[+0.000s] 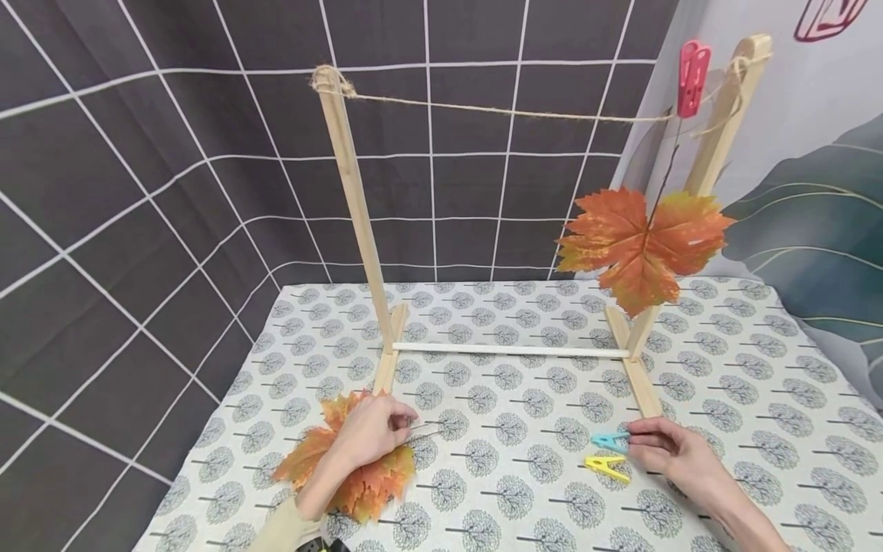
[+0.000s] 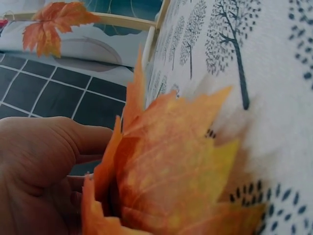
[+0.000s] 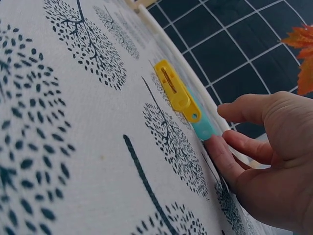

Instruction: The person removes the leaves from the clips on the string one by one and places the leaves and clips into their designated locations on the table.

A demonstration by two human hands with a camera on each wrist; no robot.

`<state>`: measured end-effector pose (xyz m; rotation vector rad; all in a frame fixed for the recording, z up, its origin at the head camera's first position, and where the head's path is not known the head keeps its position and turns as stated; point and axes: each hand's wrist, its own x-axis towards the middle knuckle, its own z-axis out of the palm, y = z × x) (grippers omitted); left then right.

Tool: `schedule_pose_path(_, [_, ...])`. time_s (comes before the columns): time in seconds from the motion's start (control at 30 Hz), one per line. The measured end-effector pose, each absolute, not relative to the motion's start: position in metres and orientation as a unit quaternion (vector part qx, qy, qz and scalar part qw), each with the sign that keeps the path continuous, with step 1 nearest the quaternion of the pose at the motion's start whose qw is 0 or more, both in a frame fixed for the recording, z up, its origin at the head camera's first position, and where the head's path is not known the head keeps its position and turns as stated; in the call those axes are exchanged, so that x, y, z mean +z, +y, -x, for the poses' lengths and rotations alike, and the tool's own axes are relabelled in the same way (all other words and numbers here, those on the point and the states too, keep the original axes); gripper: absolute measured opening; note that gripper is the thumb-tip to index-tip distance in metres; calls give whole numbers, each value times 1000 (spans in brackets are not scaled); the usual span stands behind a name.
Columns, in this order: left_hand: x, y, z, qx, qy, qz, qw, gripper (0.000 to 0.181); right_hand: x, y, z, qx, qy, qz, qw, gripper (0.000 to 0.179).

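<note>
Orange maple leaves [image 1: 375, 487], several, overlapped at left on tree-print cloth [image 1: 510, 475]; left hand [image 1: 375, 431] above, fingers curled about the stems. Blue clip [image 1: 607, 441], beside yellow clip [image 1: 605, 465]; right hand [image 1: 672, 454] at its end, finger gap narrow, grip uncertain. Handling, as judged: squeeze the blue clip squarely at its handle ends, avoiding the yellow; hold stems, sparing leaf edges. Containers: none seen; twine [image 1: 510, 113] bears red clip [image 1: 693, 77], with one hung leaf [image 1: 645, 249] below.
</note>
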<state>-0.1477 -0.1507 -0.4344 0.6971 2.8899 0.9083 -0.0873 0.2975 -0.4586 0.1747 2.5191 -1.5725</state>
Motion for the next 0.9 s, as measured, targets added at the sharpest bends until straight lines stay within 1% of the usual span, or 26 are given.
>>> schedule_pose_path(0.17, [-431,-149,149,307,925,-224,14,22,-455,298,86,-494,865,-56,74,47])
schedule_pose_path(0.33, [-427,-145,152,290,926,-242,-15,22,-448,298,87,-448,892,-45,42,46])
schedule_pose_path(0.47, [-425,-143,154,286,925,-251,-12,21,-440,300,88,-433,900,-36,36,45])
schedule_pose_path(0.63, [-418,-136,158,300,921,-247,-15,21,-427,302,89,-439,898,-6,21,40])
schedule_pose_path(0.9, [-402,-119,164,327,915,-230,-54,23,-397,302,99,-438,897,57,-26,31])
